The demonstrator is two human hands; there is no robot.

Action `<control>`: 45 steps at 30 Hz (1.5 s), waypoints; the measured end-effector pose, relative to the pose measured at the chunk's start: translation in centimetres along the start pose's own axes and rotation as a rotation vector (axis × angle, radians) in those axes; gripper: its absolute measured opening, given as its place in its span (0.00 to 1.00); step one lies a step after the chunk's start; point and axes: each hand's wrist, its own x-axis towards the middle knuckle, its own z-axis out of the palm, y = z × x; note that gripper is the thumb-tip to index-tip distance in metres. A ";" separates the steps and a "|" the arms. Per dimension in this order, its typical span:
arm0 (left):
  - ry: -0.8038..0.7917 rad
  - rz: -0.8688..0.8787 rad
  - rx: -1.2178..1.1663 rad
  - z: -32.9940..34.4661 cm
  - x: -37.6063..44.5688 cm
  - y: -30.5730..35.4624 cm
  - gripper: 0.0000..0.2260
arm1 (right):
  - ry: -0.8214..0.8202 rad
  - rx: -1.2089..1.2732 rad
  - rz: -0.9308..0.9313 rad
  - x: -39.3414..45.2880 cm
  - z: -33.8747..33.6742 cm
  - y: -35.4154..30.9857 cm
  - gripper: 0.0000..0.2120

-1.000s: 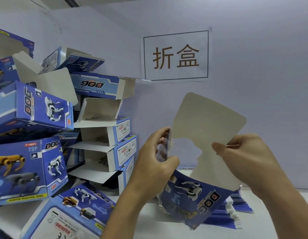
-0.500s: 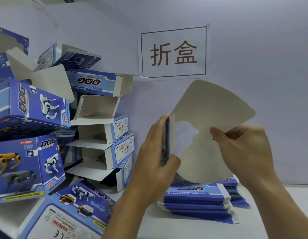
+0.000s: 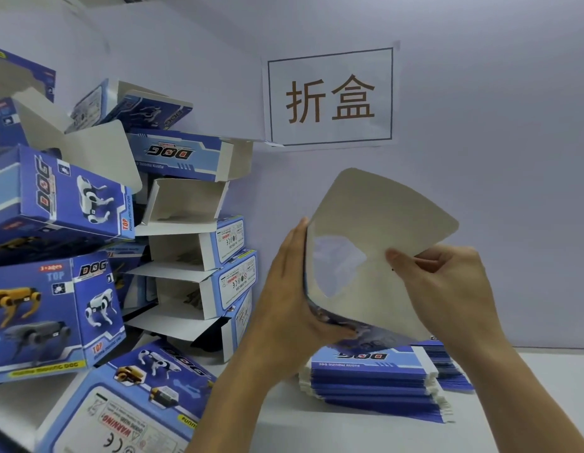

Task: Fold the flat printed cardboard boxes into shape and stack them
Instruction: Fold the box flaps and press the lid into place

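Now the left hand presses flat along the left edge of the box blank, thumb tucked under its bottom. The right hand pinches the right side. The blank has come up higher, clear of the flat pile on the table, so folding can start.

Folded boxes piled at left on counter, flat stack right of them, sign on wall behind
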 end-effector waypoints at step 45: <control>0.204 -0.292 -0.472 4.6 -1.9 -2.0 0.18 | -0.127 0.439 0.271 -1.8 4.7 7.0 0.35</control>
